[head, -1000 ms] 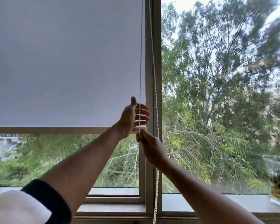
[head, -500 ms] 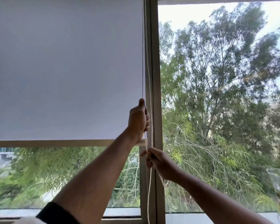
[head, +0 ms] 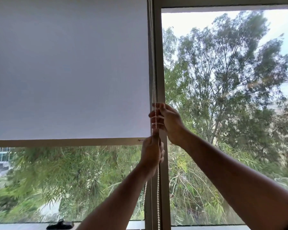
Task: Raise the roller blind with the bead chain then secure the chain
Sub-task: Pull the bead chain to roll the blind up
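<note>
The head view, read from left to right, was filled first by the white roller blind (head: 68,68), whose bottom rail (head: 65,142) was seen a little over halfway down the left pane, so the raising was judged to be only partly done. A dark object (head: 60,225), too blurred to be identified, was seen on the sill below. No container was found anywhere in view, so nothing could be said of contents. At the blind's right edge the bead chain (head: 158,188) was seen hanging along the window frame (head: 160,63). The left hand (head: 150,155) was closed around the chain just below the rail, thumb uppermost. Directly above it, the right hand (head: 166,121) was curled on the same chain, and the strand was seen crossing its fingers (head: 156,116). Both strands of the loop ran very close together there, and which strand each hand held could not be told. That closeness was judged the main hazard: if the wrong strand were pulled, the blind would be lowered instead of raised. A slip of the beads through a loose grip was also thought possible during the hand-over-hand change. No cleat or hook for securing the chain was visible.
</note>
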